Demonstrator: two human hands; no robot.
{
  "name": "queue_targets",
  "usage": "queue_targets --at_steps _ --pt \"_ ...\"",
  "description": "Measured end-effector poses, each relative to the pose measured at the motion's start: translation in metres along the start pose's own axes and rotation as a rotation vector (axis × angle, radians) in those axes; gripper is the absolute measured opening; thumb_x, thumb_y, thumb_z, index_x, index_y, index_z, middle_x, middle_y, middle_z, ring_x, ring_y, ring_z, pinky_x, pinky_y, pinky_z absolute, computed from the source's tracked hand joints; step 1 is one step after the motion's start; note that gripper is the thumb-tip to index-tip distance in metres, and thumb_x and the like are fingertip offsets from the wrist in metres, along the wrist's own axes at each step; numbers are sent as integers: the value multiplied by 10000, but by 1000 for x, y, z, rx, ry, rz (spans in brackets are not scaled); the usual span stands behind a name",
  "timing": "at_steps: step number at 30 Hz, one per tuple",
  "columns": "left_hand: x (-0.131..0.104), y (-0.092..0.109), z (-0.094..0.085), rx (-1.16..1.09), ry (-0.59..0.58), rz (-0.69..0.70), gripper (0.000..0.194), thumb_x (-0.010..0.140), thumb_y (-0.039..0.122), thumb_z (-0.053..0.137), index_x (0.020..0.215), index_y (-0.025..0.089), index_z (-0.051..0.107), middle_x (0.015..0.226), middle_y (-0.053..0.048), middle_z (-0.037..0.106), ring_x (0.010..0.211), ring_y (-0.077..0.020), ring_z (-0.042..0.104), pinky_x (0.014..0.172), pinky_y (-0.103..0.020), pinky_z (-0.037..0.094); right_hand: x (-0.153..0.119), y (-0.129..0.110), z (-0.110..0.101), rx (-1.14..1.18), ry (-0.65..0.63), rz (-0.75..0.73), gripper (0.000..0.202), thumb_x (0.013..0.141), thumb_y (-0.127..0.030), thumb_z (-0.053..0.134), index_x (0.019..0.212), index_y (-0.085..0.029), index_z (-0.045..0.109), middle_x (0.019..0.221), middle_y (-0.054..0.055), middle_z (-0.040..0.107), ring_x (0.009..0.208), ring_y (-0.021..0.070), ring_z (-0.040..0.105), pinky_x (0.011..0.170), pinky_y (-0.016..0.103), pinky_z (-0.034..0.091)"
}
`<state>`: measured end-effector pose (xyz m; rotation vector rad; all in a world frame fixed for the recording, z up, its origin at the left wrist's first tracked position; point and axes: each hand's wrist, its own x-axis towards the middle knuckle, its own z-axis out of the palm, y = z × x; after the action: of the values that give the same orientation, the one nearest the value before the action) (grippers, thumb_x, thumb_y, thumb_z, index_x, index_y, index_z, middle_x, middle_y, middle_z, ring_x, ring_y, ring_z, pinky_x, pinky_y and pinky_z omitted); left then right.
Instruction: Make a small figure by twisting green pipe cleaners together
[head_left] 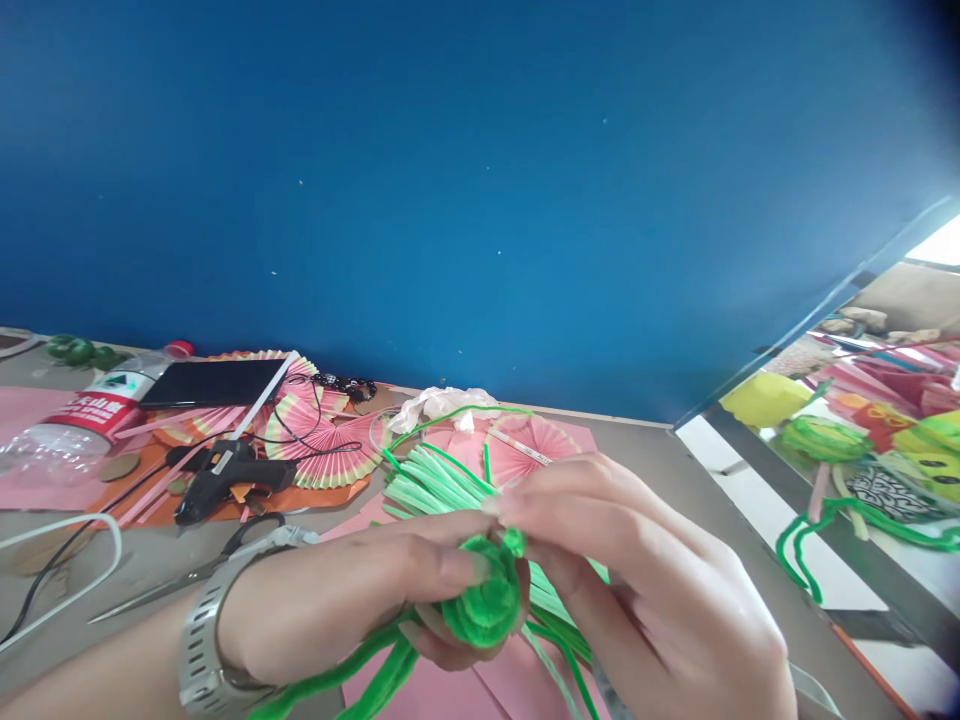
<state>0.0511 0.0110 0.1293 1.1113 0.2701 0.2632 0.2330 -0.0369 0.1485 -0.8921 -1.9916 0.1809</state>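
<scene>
- The left hand (352, 585) is closed around a green pipe-cleaner coil (484, 610), thumb pressed on its upper left, fingers curled beneath.
- The right hand (652, 570) is partly curled, its fingertips at the top of the coil beside a small green tuft (513, 542); the fingers overlap there, so I cannot tell whether they pinch the tuft or only steady it.
- The coil sits between both hands, above pink paper (454, 695) and just in front of a bundle of pale green pipe cleaners (435, 482).
- For a tidy coil, the left thumb should keep firm, even pressure so the turns don't spring apart, without flattening the fuzz.
- The right fingertips would do best with small tucks close to the tuft, seating each turn snugly against the last.
- Two loose green stems (386, 685) hang below the left hand; keeping them clear of the palm should avoid tugging the coil out of shape.
- The scissors (161, 592) and black glue gun (225, 478) lie left on the bench (675, 468), away from the coil; the glue gun's cord is worth keeping off the left wrist.
</scene>
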Motion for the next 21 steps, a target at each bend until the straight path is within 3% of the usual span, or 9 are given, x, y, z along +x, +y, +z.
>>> queue_targets --at_steps 4,9,16,21 --pt "-2 7 2 32 21 -81 181 788 364 462 802 183 464 725 14 410 679 -131 343 643 -268 288 -2 2 0 17 4 -9 324 748 63 516 938 -194 569 869 26 615 780 144 577 681 270 489" --pt "1 15 3 54 -33 -179 183 673 315 476 808 190 469 706 19 421 664 -137 362 589 -270 261 0 2 -6 -95 -164 -142 209 865 -74 443 985 -161 592 888 57 591 791 150 539 716 278 476" --pt "5 3 7 -164 -130 8 135 686 301 446 715 179 395 598 37 290 514 -102 199 461 -270 112 4 2 -10 -122 -212 -220 236 932 -196 393 928 -162 627 881 60 610 822 138 566 763 260 498" --pt "1 3 2 -198 -177 -36 71 717 226 417 729 172 373 630 38 288 524 -86 223 478 -265 124 5 2 -6 -265 -193 -251 192 872 -123 460 833 -218 622 833 47 638 756 143 596 698 268 532"
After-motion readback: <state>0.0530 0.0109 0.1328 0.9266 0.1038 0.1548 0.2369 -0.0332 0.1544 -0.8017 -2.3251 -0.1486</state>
